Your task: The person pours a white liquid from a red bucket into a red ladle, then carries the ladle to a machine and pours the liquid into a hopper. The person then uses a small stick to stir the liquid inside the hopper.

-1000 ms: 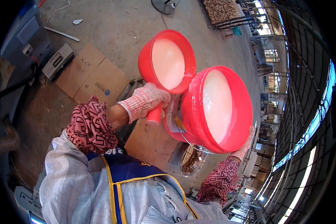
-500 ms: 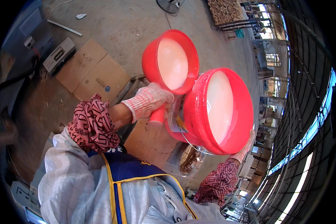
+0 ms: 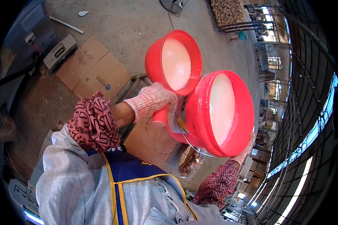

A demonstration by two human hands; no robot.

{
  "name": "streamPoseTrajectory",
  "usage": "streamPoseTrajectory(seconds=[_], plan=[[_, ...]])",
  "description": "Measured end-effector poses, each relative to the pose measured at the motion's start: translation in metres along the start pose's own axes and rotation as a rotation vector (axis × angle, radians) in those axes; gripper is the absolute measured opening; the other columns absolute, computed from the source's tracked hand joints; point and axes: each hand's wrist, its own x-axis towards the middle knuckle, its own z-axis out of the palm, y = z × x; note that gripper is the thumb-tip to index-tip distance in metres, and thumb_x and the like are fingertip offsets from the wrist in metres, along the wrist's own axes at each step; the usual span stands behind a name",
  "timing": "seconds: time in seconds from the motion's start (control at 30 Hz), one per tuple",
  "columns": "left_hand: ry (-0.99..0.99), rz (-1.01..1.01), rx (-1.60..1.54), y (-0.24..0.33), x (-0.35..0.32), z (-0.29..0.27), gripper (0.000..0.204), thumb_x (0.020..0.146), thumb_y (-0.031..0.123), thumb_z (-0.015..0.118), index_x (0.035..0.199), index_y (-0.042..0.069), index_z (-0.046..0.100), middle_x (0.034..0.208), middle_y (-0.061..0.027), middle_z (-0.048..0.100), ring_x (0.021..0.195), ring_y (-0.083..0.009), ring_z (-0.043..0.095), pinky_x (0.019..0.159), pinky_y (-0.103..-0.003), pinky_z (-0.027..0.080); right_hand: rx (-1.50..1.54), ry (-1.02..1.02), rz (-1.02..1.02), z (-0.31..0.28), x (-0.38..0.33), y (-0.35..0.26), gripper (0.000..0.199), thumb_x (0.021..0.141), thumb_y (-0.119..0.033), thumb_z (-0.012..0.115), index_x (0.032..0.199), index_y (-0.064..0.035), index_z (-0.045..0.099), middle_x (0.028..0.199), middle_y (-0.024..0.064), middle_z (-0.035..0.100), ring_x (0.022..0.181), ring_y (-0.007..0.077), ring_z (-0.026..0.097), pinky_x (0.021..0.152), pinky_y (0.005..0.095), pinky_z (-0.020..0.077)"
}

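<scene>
My left hand point(image 3: 153, 99), in a white and pink knit glove, is closed round the handle of a red plastic dipper point(image 3: 152, 62). Milky white liquid point(image 3: 175, 63) fills much of the dipper's bowl. Close against its right side is a red bucket point(image 3: 199, 122) with a thin wire handle point(image 3: 193, 147), also holding white liquid. The bucket looks tilted. My gloved right hand point(image 3: 245, 153) grips its far right side by the rim; most of those fingers are hidden behind the bucket. Patterned pink sleeves cover both forearms.
Flattened cardboard point(image 3: 95, 71) lies on the floor at left, beside a grey box-shaped device point(image 3: 60, 51). Below the bucket is a clear, brown-stained container point(image 3: 189, 161). A fan point(image 3: 171, 5) and stacked wood point(image 3: 229, 13) stand farther off.
The dipper has shifted very slightly right with my left hand. The bucket and my right hand stay nearly in place, and both grips are unchanged.
</scene>
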Motion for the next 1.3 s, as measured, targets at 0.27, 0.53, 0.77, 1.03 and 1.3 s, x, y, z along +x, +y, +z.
streamPoseTrajectory(seconds=[0.27,0.53,0.77,1.03,1.3], plan=[[-0.022,0.053,-0.016,-0.004,0.004,0.002,0.013,0.069,0.000,0.061,0.081,0.002,0.059,0.069,-0.0065,0.057,0.057,-0.0211,0.057,0.045,-0.038,0.050,-0.021,-0.017,-0.011,-0.003,0.003,0.001,0.067,0.097,-0.051,0.046,0.143,-0.0035,0.040,0.145,0.0142,0.044,0.128,0.0329,0.045,0.110,0.0445,0.0332],[-0.033,0.036,0.049,-0.008,0.012,-0.003,0.038,0.058,0.014,0.074,0.091,-0.006,0.069,0.085,-0.0177,0.068,0.072,-0.0252,0.069,0.060,-0.036,0.055,0.008,-0.011,0.038,-0.009,0.008,0.002,0.059,0.102,-0.047,0.036,0.143,-0.0052,0.040,0.147,0.0098,0.044,0.133,0.0292,0.041,0.113,0.0426,0.0296],[-0.040,0.070,0.169,-0.011,0.018,-0.003,0.040,0.058,0.017,0.075,0.093,-0.002,0.071,0.086,-0.0169,0.069,0.074,-0.0231,0.070,0.064,-0.034,0.056,0.106,0.009,0.041,-0.012,0.013,0.003,0.056,0.103,-0.045,0.033,0.143,-0.0073,0.040,0.148,0.0085,0.042,0.135,0.0280,0.039,0.114,0.0423,0.0286],[0.007,0.041,0.060,-0.010,0.015,0.000,0.023,0.064,0.007,0.067,0.086,0.001,0.063,0.077,-0.0106,0.062,0.064,-0.0223,0.061,0.052,-0.036,0.052,0.008,-0.027,0.026,-0.010,0.006,0.003,0.064,0.098,-0.051,0.045,0.142,-0.0044,0.042,0.144,0.0128,0.046,0.130,0.0312,0.044,0.111,0.0436,0.0331],[-0.001,0.020,0.105,-0.012,0.019,-0.003,0.044,0.061,0.022,0.075,0.098,-0.001,0.069,0.092,-0.0191,0.068,0.079,-0.0292,0.069,0.066,-0.039,0.057,-0.012,-0.031,0.027,-0.021,0.016,0.006,0.066,0.098,-0.051,0.045,0.143,-0.0042,0.041,0.144,0.0134,0.046,0.130,0.0314,0.045,0.110,0.0433,0.0338]])
